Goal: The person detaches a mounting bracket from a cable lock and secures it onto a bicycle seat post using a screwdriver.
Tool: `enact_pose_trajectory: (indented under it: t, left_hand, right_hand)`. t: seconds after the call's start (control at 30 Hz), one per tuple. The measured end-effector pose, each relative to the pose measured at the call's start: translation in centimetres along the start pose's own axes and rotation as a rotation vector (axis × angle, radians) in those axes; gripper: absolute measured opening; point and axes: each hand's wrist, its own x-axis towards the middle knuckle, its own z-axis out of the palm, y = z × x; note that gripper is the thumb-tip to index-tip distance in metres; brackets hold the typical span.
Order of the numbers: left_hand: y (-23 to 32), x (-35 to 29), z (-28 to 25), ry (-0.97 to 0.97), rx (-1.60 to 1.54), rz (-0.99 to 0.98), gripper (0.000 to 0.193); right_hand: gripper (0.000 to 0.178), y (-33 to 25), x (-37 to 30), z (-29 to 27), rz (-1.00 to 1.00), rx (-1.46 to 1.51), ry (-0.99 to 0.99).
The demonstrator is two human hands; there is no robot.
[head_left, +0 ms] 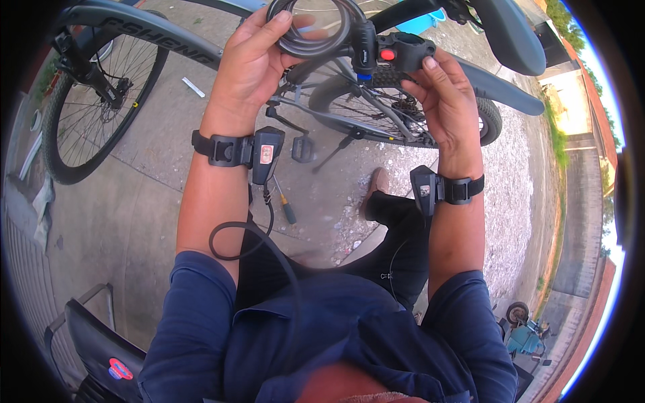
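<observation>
My left hand (pixel 250 70) is closed around a coiled dark cable bike lock (pixel 293 44), thumb laid over the loops. The lock's black cylindrical head (pixel 363 48), with a blue band at its lower end, sits beside a black clamp bracket (pixel 412 54) that carries a red button. My right hand (pixel 449 97) pinches the bracket's right end between thumb and fingers. Whether the lock head is seated in the bracket, I cannot tell. Both are held up in front of a grey bicycle (pixel 178 46), overlapping its frame and rear wheel.
The bicycle's saddle (pixel 514 37) is close to my right hand. A screwdriver (pixel 287 209) and a white strip (pixel 193 87) lie on the concrete. Behind the bicycle is a blue basin (pixel 418 24). A black chair (pixel 101 342) stands at lower left, a scooter (pixel 524 338) at lower right.
</observation>
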Motion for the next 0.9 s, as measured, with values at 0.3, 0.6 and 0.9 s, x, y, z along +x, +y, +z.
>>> enact_pose_trajectory:
  t: [0.3, 0.6, 0.9]
  left_hand:
    - [0.4, -0.2, 0.6, -0.031, 0.033, 0.006, 0.036]
    - [0.9, -0.8, 1.6, 0.01, -0.143, -0.017, 0.035]
    - [1.4, -1.1, 2.3, -0.04, -0.085, 0.027, 0.037]
  right_hand:
    - [0.047, -0.4, -0.6, 2.4, 0.045, -0.185, -0.079]
    - [0.059, -1.5, -1.1, 3.4, -0.196, -0.598, -0.042]
    - [0.048, -2.2, -1.6, 3.8, -0.203, -0.705, -0.061]
